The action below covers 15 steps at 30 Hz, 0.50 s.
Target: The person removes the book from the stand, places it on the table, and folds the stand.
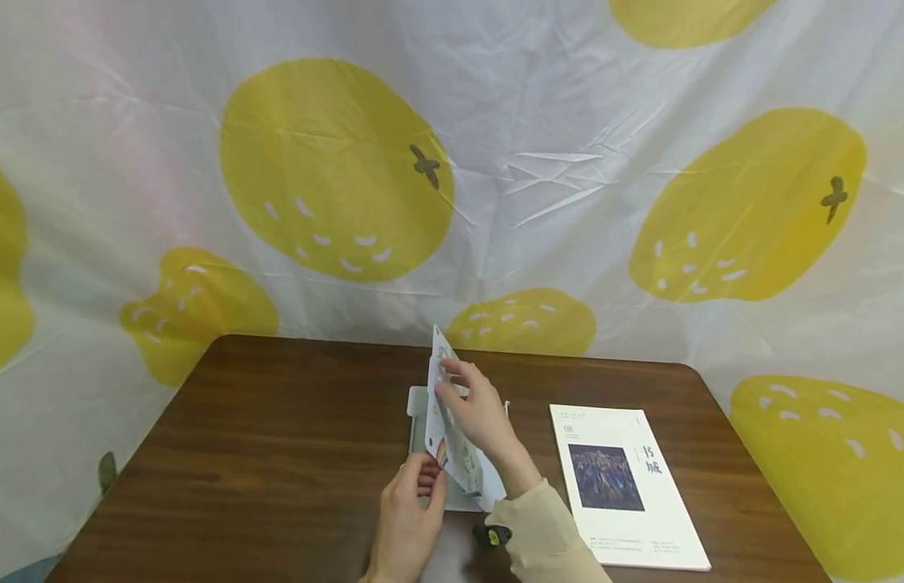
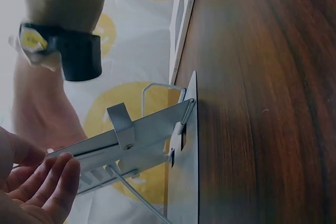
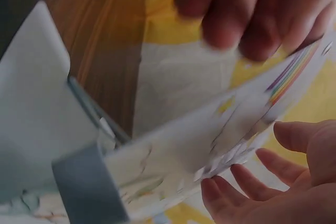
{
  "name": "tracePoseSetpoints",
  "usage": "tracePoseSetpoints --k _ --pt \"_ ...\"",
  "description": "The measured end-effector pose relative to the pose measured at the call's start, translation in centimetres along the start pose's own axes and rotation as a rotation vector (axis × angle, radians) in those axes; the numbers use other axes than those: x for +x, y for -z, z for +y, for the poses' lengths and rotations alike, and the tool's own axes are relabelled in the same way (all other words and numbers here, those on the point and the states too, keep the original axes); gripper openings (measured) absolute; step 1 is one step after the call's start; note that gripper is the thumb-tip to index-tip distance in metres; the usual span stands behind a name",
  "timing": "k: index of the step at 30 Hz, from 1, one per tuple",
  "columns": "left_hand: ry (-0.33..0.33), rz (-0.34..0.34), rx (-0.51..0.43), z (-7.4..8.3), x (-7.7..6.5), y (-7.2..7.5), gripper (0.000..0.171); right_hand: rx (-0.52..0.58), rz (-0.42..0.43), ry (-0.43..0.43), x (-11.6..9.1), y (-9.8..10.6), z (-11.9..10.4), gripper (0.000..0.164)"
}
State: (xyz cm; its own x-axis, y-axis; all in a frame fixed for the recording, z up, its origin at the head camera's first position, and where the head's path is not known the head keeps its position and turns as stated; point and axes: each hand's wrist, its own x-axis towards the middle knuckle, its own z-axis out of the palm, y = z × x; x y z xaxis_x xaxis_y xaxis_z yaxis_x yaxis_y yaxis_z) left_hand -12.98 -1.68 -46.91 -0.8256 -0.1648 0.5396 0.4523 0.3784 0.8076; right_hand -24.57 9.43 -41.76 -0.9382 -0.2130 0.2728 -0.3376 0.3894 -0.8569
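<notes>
A metal book stand (image 1: 459,461) with a raised, printed panel (image 3: 178,150) stands on the table; a rainbow marks one panel corner. In the head view, my left hand (image 1: 410,510) pinches the panel at that near corner. The left wrist view shows the thumb and curled fingers of my left hand (image 2: 37,182) at the panel's edge. My right hand (image 1: 481,409) lies against the panel's printed face. Its fingers are spread and loosely bent in the right wrist view, with the right hand (image 3: 273,182) at the panel. Wire supports (image 2: 139,195) join panel and base (image 2: 184,182).
To the right of the stand, a white magazine (image 1: 670,518) with a dark cover picture lies on the brown wooden table (image 1: 277,453). Behind the table hangs a white curtain (image 1: 524,194) with yellow fruit prints. A dark strap (image 2: 79,53) sits at my right wrist.
</notes>
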Motion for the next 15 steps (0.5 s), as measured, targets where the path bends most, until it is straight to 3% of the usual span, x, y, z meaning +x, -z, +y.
tracePoseSetpoints --k 9,15 --pt "-0.03 -0.08 0.07 -0.4 -0.4 0.6 0.021 0.004 -0.017 0.077 -3.3 -0.2 -2.1 0.035" --pt "-0.021 -0.176 0.088 -0.4 -0.8 1.2 0.024 -0.136 -0.061 0.152 -5.2 -0.4 -2.9 0.056"
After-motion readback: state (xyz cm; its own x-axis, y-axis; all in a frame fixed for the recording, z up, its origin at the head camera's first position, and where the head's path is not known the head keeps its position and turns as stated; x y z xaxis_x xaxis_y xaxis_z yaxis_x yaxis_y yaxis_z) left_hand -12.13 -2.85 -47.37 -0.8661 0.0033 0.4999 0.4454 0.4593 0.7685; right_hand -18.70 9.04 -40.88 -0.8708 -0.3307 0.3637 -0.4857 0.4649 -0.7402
